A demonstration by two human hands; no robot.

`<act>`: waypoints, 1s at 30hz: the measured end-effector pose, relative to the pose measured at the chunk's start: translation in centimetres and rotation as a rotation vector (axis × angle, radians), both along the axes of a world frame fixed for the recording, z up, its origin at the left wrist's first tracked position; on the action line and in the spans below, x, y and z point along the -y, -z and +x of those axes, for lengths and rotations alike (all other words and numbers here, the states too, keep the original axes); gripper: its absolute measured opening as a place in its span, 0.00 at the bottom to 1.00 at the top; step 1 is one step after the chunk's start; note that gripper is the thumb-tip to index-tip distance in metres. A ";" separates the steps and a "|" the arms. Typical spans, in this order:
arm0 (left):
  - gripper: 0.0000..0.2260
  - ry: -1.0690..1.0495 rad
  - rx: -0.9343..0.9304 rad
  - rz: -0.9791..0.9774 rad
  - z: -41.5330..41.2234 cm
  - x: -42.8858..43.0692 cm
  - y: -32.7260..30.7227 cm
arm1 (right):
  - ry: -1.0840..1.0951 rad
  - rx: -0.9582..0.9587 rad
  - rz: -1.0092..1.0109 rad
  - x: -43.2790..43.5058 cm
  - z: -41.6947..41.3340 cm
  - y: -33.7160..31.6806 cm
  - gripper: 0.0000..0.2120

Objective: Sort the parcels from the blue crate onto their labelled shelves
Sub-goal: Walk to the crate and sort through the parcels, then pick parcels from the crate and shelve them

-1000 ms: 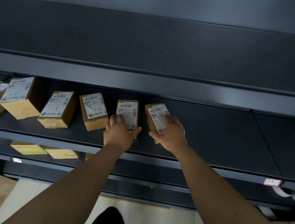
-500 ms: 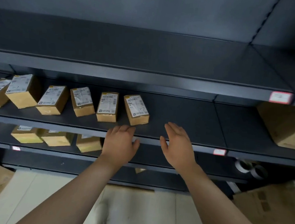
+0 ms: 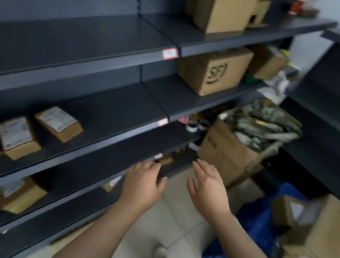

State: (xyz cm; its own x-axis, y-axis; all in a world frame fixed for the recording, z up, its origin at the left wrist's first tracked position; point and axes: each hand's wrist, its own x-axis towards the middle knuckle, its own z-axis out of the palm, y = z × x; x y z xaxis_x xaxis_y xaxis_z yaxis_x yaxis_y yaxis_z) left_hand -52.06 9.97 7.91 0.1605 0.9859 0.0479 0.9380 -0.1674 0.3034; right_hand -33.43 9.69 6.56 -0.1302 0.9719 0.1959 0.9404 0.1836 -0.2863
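My left hand (image 3: 142, 185) and my right hand (image 3: 208, 185) hover empty, fingers spread, in front of the lower shelf edges and above the floor. Small brown parcels with white labels sit on the dark middle shelf (image 3: 105, 110) at the left; the nearest ones are a parcel (image 3: 58, 123) and another parcel (image 3: 18, 137). More parcels (image 3: 18, 193) lie on the shelf below. The blue crate (image 3: 260, 219) is at the lower right, with a labelled parcel (image 3: 290, 209) in it. Red-framed shelf labels (image 3: 170, 53) mark the shelf edges.
Large cardboard boxes (image 3: 213, 71) stand on the right shelves. An open carton (image 3: 230, 154) holding green fabric sits on the floor by the shelf. Tape rolls (image 3: 198, 125) lie on a lower shelf. Another dark rack (image 3: 330, 122) stands at the right. Tan cardboard (image 3: 319, 244) fills the lower right.
Both hands let go of the two parcels on the middle shelf and drew back and down. The view has swung to the right, bringing the blue crate and floor carton into sight.
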 end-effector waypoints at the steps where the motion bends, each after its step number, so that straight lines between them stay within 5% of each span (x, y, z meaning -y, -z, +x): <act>1: 0.15 0.051 0.001 0.001 1.3 0.7 0.2 | 0.046 0.008 -0.013 1.8 1.2 0.2 0.20; 14: 0.22 0.589 0.048 -0.042 20.8 9.9 0.7 | 0.653 -0.068 -0.111 21.4 17.8 0.5 0.22; 30: 0.24 0.633 -0.090 -0.218 47.6 14.3 6.1 | 0.931 -0.263 -0.327 30.4 43.7 3.9 0.19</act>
